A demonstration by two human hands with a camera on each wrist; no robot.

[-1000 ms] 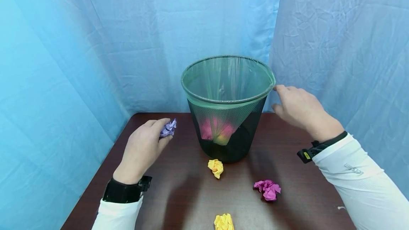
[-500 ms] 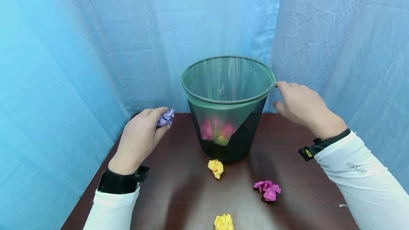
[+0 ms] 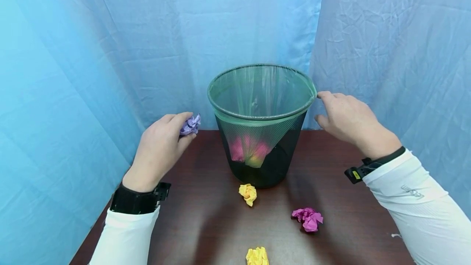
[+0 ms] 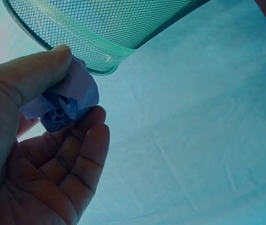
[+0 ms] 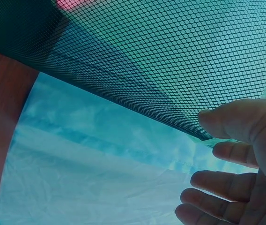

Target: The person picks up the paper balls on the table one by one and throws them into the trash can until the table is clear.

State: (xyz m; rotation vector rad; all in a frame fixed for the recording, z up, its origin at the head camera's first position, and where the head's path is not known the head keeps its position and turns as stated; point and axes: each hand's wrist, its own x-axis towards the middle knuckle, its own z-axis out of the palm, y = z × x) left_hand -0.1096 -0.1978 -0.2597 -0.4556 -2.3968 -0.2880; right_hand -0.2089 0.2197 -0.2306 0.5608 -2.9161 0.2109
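Observation:
My left hand (image 3: 158, 148) pinches a crumpled ball of purple paper (image 3: 190, 125) between thumb and fingers, raised above the table left of the bin. In the left wrist view the paper ball (image 4: 74, 93) sits under the thumb, with the bin's rim beyond it. A black mesh wastebasket (image 3: 294, 142) with a green plastic liner (image 3: 257, 122) stands upright at the table's back. My right hand (image 3: 351, 124) is at the right side of its rim, index fingertip right at the edge. Its fingers (image 5: 222, 183) are loosely extended beside the mesh in the right wrist view.
On the dark wooden table (image 3: 342, 199) lie a yellow paper ball (image 3: 248, 194) at the bin's foot, a magenta one (image 3: 308, 219) to the right, and another yellow one (image 3: 257, 256) at the front. Pink and yellow paper (image 3: 250, 150) shows through the mesh. Blue curtains (image 3: 184, 44) hang behind.
My left hand has risen and moved slightly away from me with the purple paper ball. The right hand has shifted slightly up along the bin's rim. The wastebasket stands where it was.

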